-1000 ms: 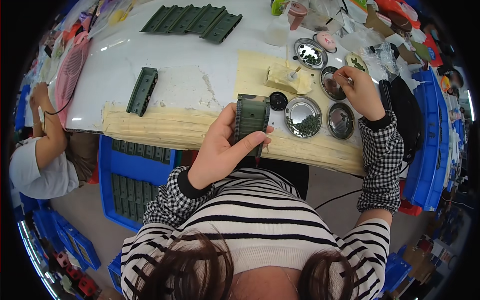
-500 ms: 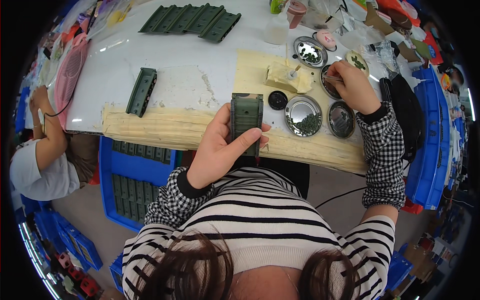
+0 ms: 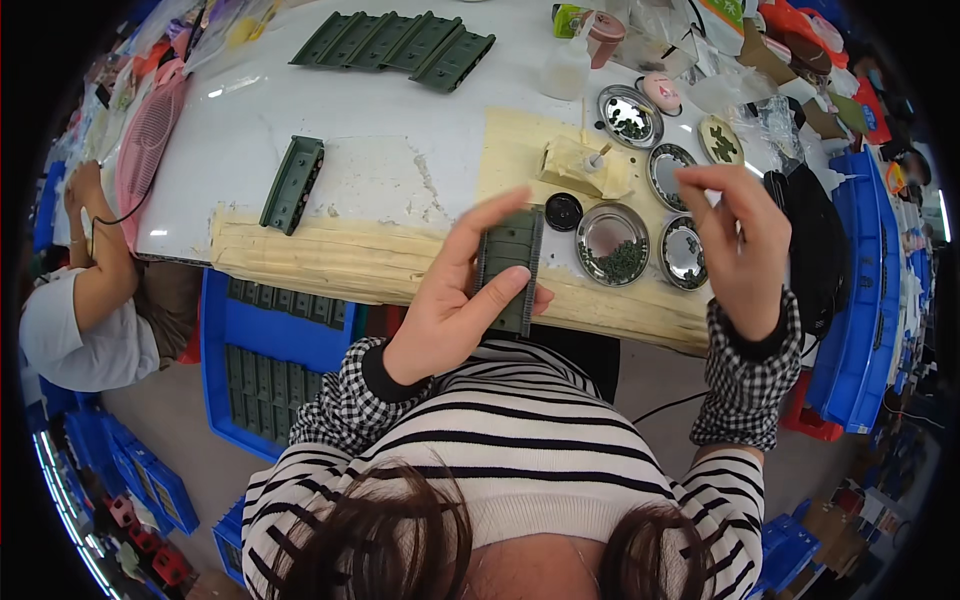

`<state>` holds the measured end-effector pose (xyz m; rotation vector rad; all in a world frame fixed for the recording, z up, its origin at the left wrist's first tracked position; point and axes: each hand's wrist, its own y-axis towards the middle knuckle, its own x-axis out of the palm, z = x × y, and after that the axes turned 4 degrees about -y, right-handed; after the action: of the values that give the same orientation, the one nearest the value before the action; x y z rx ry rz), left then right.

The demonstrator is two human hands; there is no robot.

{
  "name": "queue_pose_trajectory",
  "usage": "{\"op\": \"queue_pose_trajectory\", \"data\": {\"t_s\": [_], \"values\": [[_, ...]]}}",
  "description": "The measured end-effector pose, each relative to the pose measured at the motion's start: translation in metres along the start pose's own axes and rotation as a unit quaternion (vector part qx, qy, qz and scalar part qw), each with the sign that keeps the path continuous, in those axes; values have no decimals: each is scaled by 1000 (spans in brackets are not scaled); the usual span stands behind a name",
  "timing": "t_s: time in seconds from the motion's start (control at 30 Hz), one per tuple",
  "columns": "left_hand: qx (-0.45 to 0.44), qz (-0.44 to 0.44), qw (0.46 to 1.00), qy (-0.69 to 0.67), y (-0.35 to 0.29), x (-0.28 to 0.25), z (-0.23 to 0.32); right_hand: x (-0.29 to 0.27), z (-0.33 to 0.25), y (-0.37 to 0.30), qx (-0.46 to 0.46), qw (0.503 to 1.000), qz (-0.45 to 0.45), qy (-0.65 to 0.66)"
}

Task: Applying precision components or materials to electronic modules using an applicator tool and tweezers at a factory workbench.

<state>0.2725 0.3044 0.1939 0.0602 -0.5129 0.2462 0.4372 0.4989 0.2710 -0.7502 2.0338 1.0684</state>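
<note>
My left hand (image 3: 435, 315) grips a long dark green plastic shell, like a model vehicle hull (image 3: 512, 262), above the table's near edge. Its thumb presses on the face and the index finger stretches past the far end. My right hand (image 3: 748, 240) hovers by the right-hand dishes, thumb and index finger curled together. Whatever they pinch, if anything, cannot be made out. Nearest to it are a metal dish (image 3: 667, 240) and another dish (image 3: 664, 172) with small dark bits. Between the hands, a round metal dish (image 3: 603, 226) holds many tiny green pieces.
A black cap (image 3: 564, 211) and a taped yellow block (image 3: 575, 168) with a stick stand beyond the dishes. Several green shells (image 3: 385, 45) lie at the back, another (image 3: 293, 185) at left. A blue bin (image 3: 250, 315) stands below. A co-worker's arm (image 3: 105, 240) is at far left.
My right hand has come back toward me from the far right-hand dish. In my left hand the green shell has turned, and the index finger has straightened.
</note>
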Motion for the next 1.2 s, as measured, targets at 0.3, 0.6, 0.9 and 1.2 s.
{"op": "queue_pose_trajectory", "data": {"t_s": [0.3,0.6,0.9,1.2], "values": [[-47,27,988,-148,8,15,-11,43,-61,-27,12,979,-38,202],[-38,42,992,-108,5,9,-13,50,-52,-31,-41,985,-16,169],[76,42,994,64,3,15,-10,46,-44,-20,-25,996,33,75],[92,28,980,172,2,11,-15,56,-28,-20,-109,994,22,20]]}}
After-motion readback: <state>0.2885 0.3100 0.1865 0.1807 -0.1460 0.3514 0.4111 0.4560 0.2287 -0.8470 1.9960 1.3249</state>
